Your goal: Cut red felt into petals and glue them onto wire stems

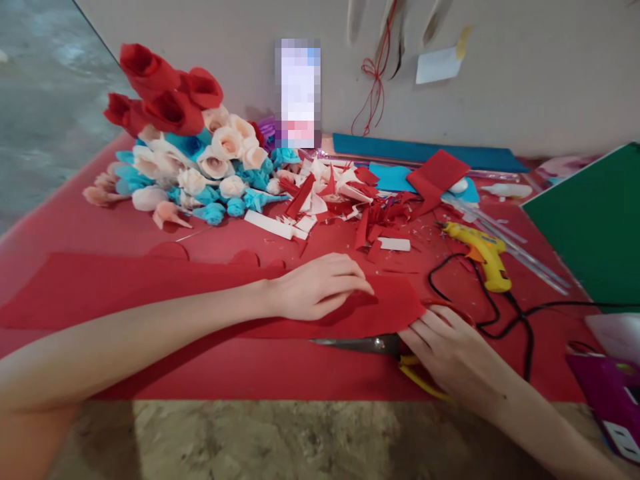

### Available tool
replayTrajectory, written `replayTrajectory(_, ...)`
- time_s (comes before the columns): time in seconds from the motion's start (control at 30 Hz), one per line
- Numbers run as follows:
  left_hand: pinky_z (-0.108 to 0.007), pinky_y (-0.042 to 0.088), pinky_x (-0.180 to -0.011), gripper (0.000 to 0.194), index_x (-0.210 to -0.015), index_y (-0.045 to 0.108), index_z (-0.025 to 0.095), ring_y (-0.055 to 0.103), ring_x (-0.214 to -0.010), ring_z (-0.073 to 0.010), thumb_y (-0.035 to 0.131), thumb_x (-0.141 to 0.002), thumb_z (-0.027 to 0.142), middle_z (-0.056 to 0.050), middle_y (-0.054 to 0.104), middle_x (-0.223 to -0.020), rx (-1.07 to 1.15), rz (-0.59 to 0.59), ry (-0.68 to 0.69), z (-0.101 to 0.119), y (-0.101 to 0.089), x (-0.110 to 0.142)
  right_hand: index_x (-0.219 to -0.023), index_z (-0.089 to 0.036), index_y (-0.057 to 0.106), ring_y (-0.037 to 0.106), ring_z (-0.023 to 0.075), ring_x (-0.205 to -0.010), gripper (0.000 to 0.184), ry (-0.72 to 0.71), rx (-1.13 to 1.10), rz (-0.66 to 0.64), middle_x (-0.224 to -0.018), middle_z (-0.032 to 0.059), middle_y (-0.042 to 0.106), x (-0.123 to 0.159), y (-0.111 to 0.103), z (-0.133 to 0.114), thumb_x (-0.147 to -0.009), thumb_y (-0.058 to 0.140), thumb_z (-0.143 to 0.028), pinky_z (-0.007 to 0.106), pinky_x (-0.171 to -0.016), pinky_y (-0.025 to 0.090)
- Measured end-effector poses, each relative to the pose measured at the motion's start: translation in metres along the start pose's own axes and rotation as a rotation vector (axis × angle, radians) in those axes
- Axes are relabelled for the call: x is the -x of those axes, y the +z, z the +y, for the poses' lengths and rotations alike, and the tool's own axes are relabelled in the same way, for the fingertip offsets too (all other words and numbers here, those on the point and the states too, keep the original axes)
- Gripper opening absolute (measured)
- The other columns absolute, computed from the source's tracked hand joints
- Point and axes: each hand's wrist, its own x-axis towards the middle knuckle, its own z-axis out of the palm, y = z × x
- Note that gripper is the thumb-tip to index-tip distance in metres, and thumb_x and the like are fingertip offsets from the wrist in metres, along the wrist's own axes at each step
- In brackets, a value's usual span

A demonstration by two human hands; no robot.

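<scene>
A long strip of red crepe paper [105,280] lies across the table. My left hand [320,287] rests on it palm down, its fingers stretched out and lying together. At the strip's right end, my right hand [445,347] has its fingers closed on the paper's edge; the thumb is hidden. Beneath that hand lie scissors [360,344], blades pointing left along the paper's near edge. Their yellow and orange handles are partly covered by the hand. Several rounded red paper edges [170,251] show behind the strip.
A pile of paper flowers [227,143] stands at the back left. Red and white scraps [325,193] lie behind my hands. A yellow glue gun [483,253] with a black cord [529,347] is at right, near a green board [595,227]. A blurred-out phone [299,93] leans on the wall.
</scene>
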Motion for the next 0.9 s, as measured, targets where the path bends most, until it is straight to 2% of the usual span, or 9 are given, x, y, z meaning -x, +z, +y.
replayTrajectory(0.1,-0.033,0.044,-0.084,0.025,-0.096,0.058,0.012,0.053,-0.088,-0.0166,0.037,-0.083,0.006,-0.010,0.060,-0.092,0.035,0.048,-0.085,0.000,0.000,0.001,-0.081,-0.013,0.055,0.048,0.0226,-0.070,0.021,0.034,0.110,-0.033,-0.074,0.0086,0.060,0.000,0.001,-0.005,-0.067,0.042,-0.004,0.037,-0.074,0.033)
replayTrajectory(0.23,-0.033,0.043,-0.085,0.025,-0.095,0.058,0.011,0.052,-0.088,-0.0159,0.037,-0.083,0.006,-0.009,0.061,-0.092,0.057,0.037,-0.094,-0.001,0.001,0.001,-0.079,-0.015,0.053,0.049,0.0228,-0.068,0.018,0.006,0.094,-0.077,-0.075,0.0078,0.060,-0.001,0.004,-0.011,-0.068,0.042,-0.007,0.040,-0.075,0.033)
replayTrajectory(0.43,-0.031,0.042,-0.086,0.025,-0.094,0.059,0.010,0.052,-0.088,-0.0158,0.036,-0.083,0.007,-0.010,0.061,-0.092,0.050,0.046,-0.093,-0.002,0.000,0.001,-0.089,-0.012,0.054,0.050,0.0241,-0.071,0.027,-0.031,0.103,-0.032,-0.075,0.0075,0.060,-0.013,0.003,-0.014,-0.069,0.037,-0.003,0.039,-0.071,0.033)
replayTrajectory(0.57,-0.030,0.043,-0.084,0.026,-0.094,0.059,0.010,0.053,-0.086,-0.0163,0.035,-0.083,0.008,-0.010,0.062,-0.091,0.012,0.034,-0.078,-0.002,0.000,0.001,-0.086,-0.013,0.054,0.051,0.0206,-0.067,0.024,-0.037,0.070,0.005,-0.073,0.0062,0.060,-0.022,0.003,-0.013,-0.076,0.034,-0.004,0.036,-0.071,0.033)
replayTrajectory(0.77,-0.028,0.042,-0.079,0.026,-0.097,0.059,0.011,0.055,-0.078,-0.0148,0.036,-0.084,0.010,-0.006,0.065,-0.088,-0.035,-0.018,-0.113,0.001,-0.007,0.004,-0.086,-0.014,0.054,0.052,0.0217,-0.071,0.020,-0.029,0.025,0.005,-0.074,0.0065,0.061,-0.022,0.009,-0.012,-0.074,0.040,-0.005,0.036,-0.073,0.033)
replayTrajectory(0.9,-0.027,0.041,-0.070,0.025,-0.096,0.060,0.013,0.055,-0.072,-0.0146,0.040,-0.081,0.010,-0.005,0.066,-0.084,-0.093,-0.157,-0.015,0.006,-0.023,0.015,-0.085,-0.016,0.054,0.052,0.0203,-0.068,0.022,-0.021,-0.042,-0.006,-0.070,0.0030,0.061,-0.018,0.011,-0.012,-0.070,0.042,-0.005,0.035,-0.076,0.032)
